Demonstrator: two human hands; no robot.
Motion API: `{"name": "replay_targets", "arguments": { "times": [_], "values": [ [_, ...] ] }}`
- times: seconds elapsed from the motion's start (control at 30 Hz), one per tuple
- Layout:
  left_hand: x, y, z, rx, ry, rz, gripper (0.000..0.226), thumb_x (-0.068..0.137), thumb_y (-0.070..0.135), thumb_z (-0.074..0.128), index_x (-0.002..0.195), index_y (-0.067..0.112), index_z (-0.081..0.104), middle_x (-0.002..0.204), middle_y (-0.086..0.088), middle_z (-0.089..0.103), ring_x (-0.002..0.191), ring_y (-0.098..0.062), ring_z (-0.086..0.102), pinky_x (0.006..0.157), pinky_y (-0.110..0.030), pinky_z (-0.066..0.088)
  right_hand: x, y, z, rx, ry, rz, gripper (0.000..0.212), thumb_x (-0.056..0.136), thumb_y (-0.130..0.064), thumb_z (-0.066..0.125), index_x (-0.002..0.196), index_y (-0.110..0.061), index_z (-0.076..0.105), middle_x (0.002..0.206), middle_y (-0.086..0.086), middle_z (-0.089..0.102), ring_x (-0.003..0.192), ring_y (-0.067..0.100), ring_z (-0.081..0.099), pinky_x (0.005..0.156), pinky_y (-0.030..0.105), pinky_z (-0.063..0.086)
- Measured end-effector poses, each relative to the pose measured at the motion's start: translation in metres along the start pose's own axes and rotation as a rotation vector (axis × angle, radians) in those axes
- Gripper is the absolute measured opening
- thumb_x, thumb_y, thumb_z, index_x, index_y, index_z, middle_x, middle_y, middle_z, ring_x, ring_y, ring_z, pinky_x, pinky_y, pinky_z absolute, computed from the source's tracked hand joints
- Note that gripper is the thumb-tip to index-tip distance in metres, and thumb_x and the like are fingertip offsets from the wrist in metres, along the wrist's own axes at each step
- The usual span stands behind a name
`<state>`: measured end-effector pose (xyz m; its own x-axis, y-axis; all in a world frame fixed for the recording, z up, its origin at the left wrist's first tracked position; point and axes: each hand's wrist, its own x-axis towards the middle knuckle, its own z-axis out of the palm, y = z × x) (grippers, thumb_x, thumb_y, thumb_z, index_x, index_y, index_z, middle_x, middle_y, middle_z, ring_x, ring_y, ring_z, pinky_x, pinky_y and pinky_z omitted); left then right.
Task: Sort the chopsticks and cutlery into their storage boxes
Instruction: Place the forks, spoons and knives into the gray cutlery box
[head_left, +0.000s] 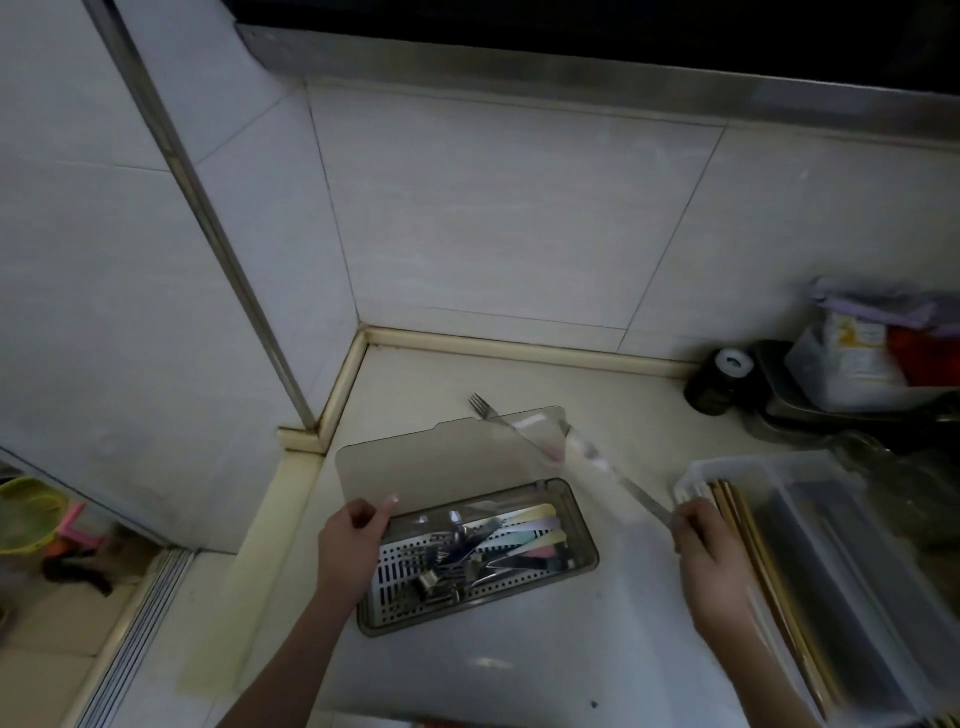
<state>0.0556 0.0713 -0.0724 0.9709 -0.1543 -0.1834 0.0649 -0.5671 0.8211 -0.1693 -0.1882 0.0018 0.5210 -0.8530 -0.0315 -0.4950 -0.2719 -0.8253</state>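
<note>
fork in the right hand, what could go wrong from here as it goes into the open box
The right hand pinches the fork only at its handle end, so the long tines could swing and knock the raised lid, which the left hand holds by one corner. The cutlery box already holds a tangle of pieces, so the fork may land crooked and stop the lid from closing.

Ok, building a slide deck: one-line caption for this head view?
Left hand holds the clear hinged lid open; right hand holds a metal fork.
</note>
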Motion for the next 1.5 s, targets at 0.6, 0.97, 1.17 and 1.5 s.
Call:
{"name": "replay_targets", "arguments": {
  "times": [0.6,0.97,1.17,1.5],
  "values": [
    [0.003,-0.003,0.002,-0.043,-0.023,0.013,0.051,0.088,0.04,0.061,0.065,-0.005,0.053,0.062,-0.021,0.06,0.058,-0.025,0.055,0.056,-0.032,0.038,-0.008,-0.012,0.045,-0.267,-0.288,-0.273,0.017,0.084,-0.02,0.042,0.067,-0.023,0.044,0.059,-0.002,0.051,0.056,0.012,0.048,0.05,0.031,0.033],
    [0.002,-0.001,0.002,-0.019,-0.013,0.0,0.049,0.089,0.039,0.061,0.065,-0.004,0.052,0.061,-0.022,0.057,0.053,-0.021,0.049,0.054,-0.033,0.035,0.004,-0.028,0.101,-0.605,-0.35,-0.672,0.028,0.08,-0.026,0.038,0.093,-0.026,0.063,0.094,-0.008,0.064,0.095,0.018,0.055,0.082,0.03,0.034],
    [0.004,-0.003,0.004,-0.044,-0.013,-0.05,0.048,0.088,0.039,0.062,0.066,-0.003,0.054,0.062,-0.022,0.059,0.053,-0.02,0.051,0.054,-0.032,0.038,0.055,-0.018,0.079,-0.461,-0.004,-0.468,0.028,0.082,-0.004,0.052,0.105,-0.017,0.062,0.103,0.002,0.066,0.093,0.022,0.061,0.081,0.035,0.042],
    [0.002,0.001,0.004,0.009,-0.001,-0.069,0.041,0.088,0.035,0.063,0.06,0.007,0.053,0.058,-0.013,0.057,0.054,-0.02,0.053,0.054,-0.031,0.038,0.124,-0.015,0.111,-0.753,-0.442,-0.245,0.035,0.09,-0.027,0.055,0.122,-0.015,0.048,0.124,0.007,0.05,0.115,0.025,0.047,0.088,0.035,0.039]
  ]
}}
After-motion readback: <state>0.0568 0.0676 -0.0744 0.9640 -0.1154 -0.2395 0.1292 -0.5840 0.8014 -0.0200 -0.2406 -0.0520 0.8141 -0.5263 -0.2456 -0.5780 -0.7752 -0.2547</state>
